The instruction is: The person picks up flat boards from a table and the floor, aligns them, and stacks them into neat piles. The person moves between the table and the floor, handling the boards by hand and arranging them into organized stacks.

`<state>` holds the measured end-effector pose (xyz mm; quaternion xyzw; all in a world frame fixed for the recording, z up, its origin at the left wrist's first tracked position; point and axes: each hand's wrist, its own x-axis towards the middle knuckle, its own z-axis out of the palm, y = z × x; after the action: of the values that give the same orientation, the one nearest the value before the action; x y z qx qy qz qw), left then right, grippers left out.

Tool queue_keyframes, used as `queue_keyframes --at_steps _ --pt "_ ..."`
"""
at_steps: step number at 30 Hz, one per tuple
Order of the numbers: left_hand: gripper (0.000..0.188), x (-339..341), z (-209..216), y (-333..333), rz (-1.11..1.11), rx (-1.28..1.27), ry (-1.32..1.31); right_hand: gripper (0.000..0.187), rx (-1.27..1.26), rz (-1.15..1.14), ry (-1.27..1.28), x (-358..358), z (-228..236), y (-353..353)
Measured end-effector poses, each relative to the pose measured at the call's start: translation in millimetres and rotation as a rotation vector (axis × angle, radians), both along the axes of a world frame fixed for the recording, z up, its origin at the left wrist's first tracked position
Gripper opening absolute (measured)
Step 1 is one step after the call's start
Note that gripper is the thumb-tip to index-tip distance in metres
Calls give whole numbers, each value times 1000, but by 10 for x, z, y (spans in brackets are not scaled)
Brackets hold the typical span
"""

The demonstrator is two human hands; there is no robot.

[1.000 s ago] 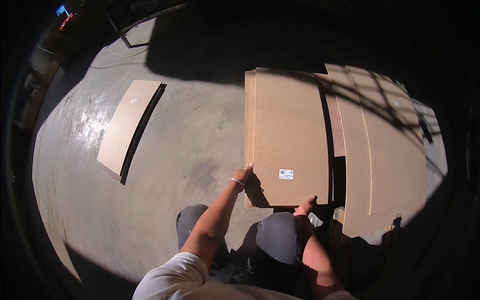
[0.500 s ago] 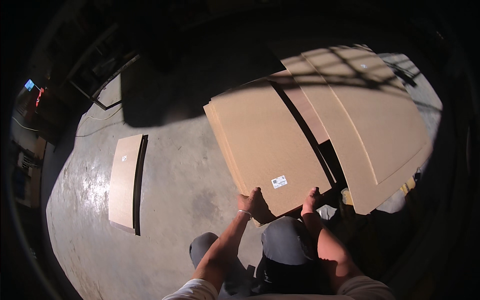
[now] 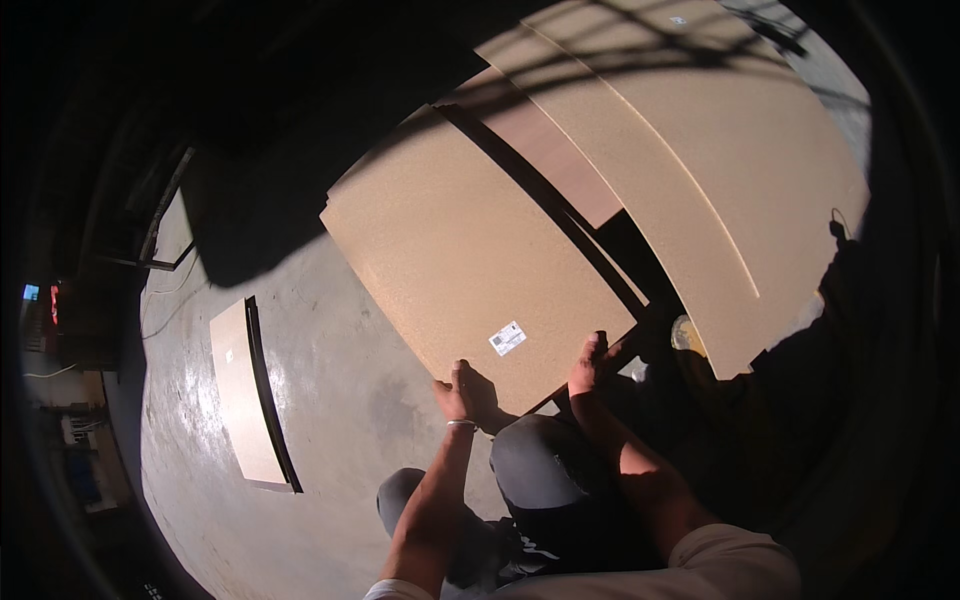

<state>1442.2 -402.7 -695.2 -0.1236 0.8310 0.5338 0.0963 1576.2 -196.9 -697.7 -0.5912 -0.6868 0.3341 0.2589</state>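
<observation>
A large tan fibreboard panel (image 3: 480,240) with a white label (image 3: 507,338) lies in front of me, its near edge at my knees. At its near left corner, my left hand (image 3: 459,395) grips the edge, thumb on top and fingers hidden underneath. My right hand (image 3: 588,362) closes on the near edge further right, thumb up. Whether my hands hold one sheet or several stacked ones cannot be made out. A dark gap runs along the panel's right side, with a pinkish board (image 3: 545,140) beyond it.
Larger tan boards (image 3: 690,150) lie overlapped at the right, crossed by shadows. A smaller stack of tan panels (image 3: 245,395) rests on the grey concrete floor (image 3: 340,350) at the left. A dark metal frame (image 3: 160,225) stands at the far left.
The view has turned, so the boards sit further left and higher. Both hands keep their grip on the panel, whose stepped left edges now look more evenly aligned.
</observation>
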Motion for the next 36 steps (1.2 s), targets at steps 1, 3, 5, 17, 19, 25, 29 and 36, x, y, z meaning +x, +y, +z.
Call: queue_keyframes --at_steps 1,3,5,17,19,25,29,36 --pt "61 -19 -37 -21 -18 -9 3 36 -63 -15 104 -37 50 -17" --pt "61 -54 -64 -34 -31 3 7 37 68 -57 50 -115 195 -11" --pt "61 -78 -19 -43 -15 0 -45 38 147 -99 -5 -150 353 -28" --pt "82 12 189 157 82 -237 94 44 -73 -45 115 -106 2 -6" --pt "79 5 269 146 47 -322 162 49 -148 -68 370 -105 -159 58" --pt "75 -25 557 94 -50 -332 46 92 162 -106 -139 -32 -218 291" --pt "77 -49 654 -22 -124 -208 -14 92 -309 -130 -150 -77 242 349" --pt "94 -645 887 -577 -746 -106 -618 95 -152 369 -925 -298 1042 -334"
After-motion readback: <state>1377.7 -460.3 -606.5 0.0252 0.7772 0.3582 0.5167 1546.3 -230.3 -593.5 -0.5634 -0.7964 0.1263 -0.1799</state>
